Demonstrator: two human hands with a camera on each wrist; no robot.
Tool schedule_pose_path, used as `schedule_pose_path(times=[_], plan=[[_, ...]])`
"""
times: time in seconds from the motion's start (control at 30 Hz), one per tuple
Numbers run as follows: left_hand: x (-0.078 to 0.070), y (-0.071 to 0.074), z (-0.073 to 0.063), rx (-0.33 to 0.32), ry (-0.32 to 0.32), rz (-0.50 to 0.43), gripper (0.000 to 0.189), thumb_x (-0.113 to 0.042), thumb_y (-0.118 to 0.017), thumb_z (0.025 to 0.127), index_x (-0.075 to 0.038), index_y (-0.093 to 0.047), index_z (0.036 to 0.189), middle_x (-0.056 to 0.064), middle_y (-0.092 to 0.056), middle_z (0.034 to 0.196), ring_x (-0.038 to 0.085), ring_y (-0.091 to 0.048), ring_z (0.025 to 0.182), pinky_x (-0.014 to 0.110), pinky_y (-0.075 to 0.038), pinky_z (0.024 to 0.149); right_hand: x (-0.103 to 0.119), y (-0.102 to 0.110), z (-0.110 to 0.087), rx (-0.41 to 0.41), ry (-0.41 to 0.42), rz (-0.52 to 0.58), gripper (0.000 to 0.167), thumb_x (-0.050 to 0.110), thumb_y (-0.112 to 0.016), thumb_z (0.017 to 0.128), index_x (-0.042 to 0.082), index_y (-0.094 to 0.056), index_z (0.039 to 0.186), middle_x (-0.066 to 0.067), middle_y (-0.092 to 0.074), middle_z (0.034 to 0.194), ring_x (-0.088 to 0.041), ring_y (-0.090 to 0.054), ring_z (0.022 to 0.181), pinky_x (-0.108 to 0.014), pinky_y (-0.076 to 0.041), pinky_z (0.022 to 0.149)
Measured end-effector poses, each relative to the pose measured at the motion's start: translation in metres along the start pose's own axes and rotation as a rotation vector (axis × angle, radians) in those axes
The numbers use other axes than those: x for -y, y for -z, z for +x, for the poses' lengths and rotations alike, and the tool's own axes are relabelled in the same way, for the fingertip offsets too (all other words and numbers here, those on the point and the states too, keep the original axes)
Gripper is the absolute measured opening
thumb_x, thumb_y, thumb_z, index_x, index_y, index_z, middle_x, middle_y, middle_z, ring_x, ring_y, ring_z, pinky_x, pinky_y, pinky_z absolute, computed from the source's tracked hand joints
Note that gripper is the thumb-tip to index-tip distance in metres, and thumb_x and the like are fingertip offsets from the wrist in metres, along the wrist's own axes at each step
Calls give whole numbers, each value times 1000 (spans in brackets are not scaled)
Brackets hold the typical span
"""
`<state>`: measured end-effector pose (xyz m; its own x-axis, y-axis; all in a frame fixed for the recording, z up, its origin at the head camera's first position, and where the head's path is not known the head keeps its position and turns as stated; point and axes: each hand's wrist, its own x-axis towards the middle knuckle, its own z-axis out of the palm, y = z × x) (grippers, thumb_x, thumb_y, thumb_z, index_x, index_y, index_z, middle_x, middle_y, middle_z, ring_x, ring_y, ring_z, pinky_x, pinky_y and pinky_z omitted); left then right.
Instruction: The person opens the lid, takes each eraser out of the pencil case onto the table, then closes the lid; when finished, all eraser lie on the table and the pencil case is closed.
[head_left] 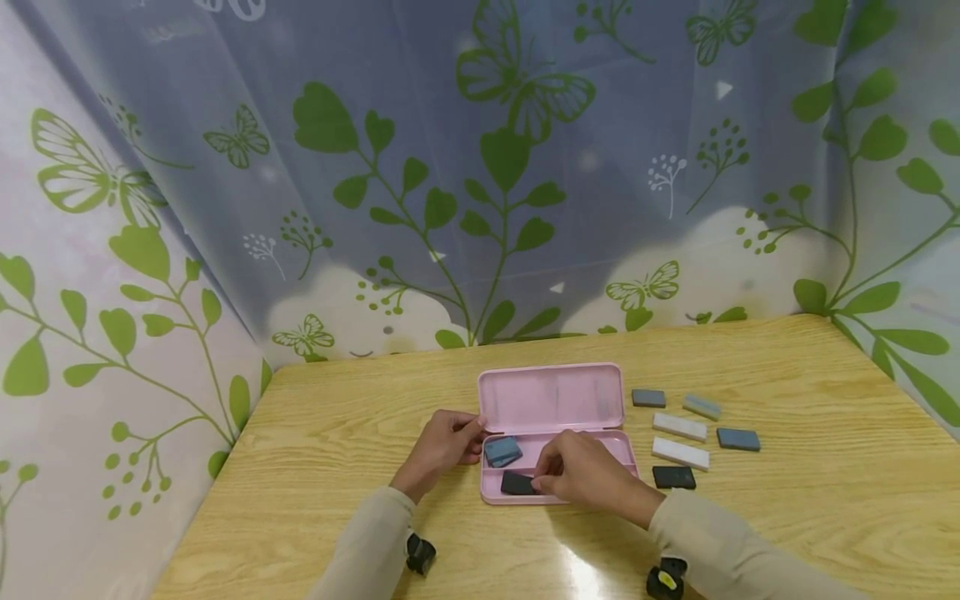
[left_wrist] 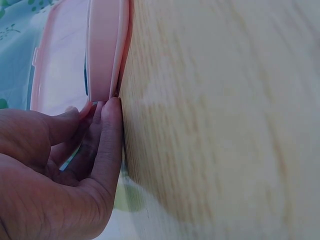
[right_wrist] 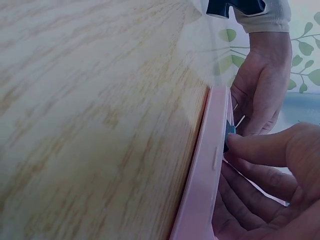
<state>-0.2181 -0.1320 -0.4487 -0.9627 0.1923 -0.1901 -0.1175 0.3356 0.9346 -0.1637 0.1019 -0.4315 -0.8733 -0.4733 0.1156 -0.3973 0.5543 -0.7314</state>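
Note:
An open pink pencil case (head_left: pixel 551 365) lies on the table, its lid tipped back. At its left end my left hand (head_left: pixel 444 448) holds the corner by the hinge; in the left wrist view the thumb is at the lid and the fingertips (left_wrist: pixel 114 107) are at the base's end. My right hand (head_left: pixel 588 471) reaches over the tray and pinches a black rectangular block (head_left: pixel 516 482) in the front compartment. In the right wrist view the thumb presses on that block (right_wrist: pixel 230 134). Blue blocks (head_left: pixel 502 451) lie stacked in the left of the rear compartment.
Right of the case lie several loose blocks: a grey one (head_left: pixel 648 398), a grey-blue one (head_left: pixel 702 406), two white ones (head_left: pixel 679 427), a blue one (head_left: pixel 738 439) and a black one (head_left: pixel 673 477). A patterned curtain (head_left: pixel 420 250) hangs behind the wooden table (head_left: pixel 337 400).

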Motion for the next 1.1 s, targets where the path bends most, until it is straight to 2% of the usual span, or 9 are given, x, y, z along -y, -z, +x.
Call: schedule_pose_path(times=[0.33, 0.87, 1.1], plan=[[0, 1, -1, -3, 0, 5, 27, -15, -56, 106, 5, -72, 114, 8, -68, 86, 10, -61, 71, 25, -60, 64, 0, -4, 2, -41, -13, 46, 18, 17, -87, 81, 14, -74, 69, 12, -66, 62, -2, -57, 57, -23, -46, 54], [-3, 2, -2, 4, 15, 11, 28, -17, -56, 106, 3, -72, 116, 8, -69, 88, 11, -61, 72, 27, -61, 67, 1, -7, 3, -46, -36, 114, 20, 12, -85, 82, 13, -71, 67, 8, -63, 61, -6, -55, 57, -23, -46, 54], [-2, 1, -2, 2, 13, 5, 27, -16, -56, 106, 4, -73, 114, 8, -68, 87, 11, -60, 71, 26, -60, 65, 4, -5, 3, -58, -46, 100, 20, 8, -83, 82, 14, -71, 68, 10, -65, 65, -6, -59, 63, -24, -49, 61]])
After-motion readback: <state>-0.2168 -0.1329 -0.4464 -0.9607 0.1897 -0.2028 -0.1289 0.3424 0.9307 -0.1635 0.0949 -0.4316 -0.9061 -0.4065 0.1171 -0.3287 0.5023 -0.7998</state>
